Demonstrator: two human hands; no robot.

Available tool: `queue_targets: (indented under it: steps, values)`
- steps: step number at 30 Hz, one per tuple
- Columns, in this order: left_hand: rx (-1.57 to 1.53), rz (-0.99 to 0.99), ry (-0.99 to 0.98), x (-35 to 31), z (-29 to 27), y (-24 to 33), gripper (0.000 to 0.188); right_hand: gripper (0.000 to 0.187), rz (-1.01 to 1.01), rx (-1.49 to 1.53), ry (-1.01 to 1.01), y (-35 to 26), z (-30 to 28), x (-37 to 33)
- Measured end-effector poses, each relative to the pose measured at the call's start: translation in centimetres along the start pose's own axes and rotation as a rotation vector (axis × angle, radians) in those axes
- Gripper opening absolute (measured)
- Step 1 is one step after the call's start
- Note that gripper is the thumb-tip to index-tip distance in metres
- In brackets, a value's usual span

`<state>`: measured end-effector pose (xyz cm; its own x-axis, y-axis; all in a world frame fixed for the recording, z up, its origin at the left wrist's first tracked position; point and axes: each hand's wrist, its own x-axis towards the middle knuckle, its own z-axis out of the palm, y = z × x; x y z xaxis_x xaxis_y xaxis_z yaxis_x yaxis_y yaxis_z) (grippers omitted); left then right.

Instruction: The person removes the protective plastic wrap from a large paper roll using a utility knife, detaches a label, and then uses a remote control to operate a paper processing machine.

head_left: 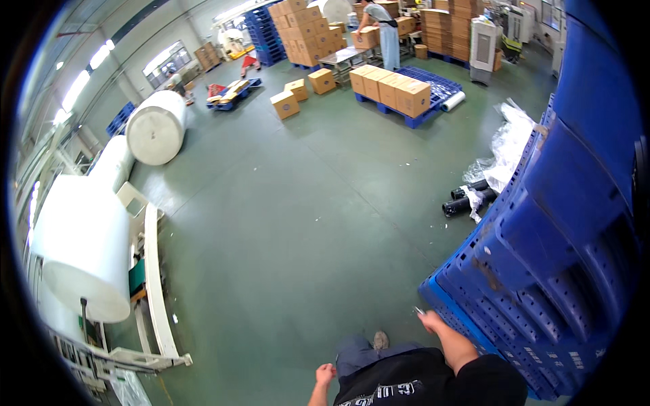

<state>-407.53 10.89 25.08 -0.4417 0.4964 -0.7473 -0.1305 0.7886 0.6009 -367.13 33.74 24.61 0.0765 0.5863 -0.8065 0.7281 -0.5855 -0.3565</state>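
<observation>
A worker's right hand [429, 318] is gripping the edge of a leaning stack of blue pallets [555, 257], the left hand [326, 373] hanging fisted, empty; lifting one free appears next, needing both hands. Beyond, boxed pallets [396, 91] are waiting.

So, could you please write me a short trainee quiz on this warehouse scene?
1. True or false: the right hand is by the blue pallet.
2. The left hand is: A) closed and empty, B) on a box, C) on the white roll.
3. What lies on the far pallet?

Key: 1 true. 2 A. 3 Brown boxes.
</observation>
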Motion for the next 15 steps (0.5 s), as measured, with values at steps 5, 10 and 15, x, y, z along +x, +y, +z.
queue_targets:
  steps: [5, 10, 15]
  values:
    - [0.217, -0.102, -0.091, 3.7, 5.1, 3.1, 0.034, 0.047, -0.235, 0.163, 0.113, -22.7, -10.1, 2.4]
    - [0.384, -0.146, -0.149, 13.5, 6.0, 13.9, 0.038, 0.034, -0.266, 0.52, 0.104, -26.8, -13.7, 15.0]
    - [0.85, 0.005, -0.244, 28.5, 7.3, 36.1, 0.042, 0.038, 0.142, 0.46, 0.19, -13.4, -12.9, 27.9]
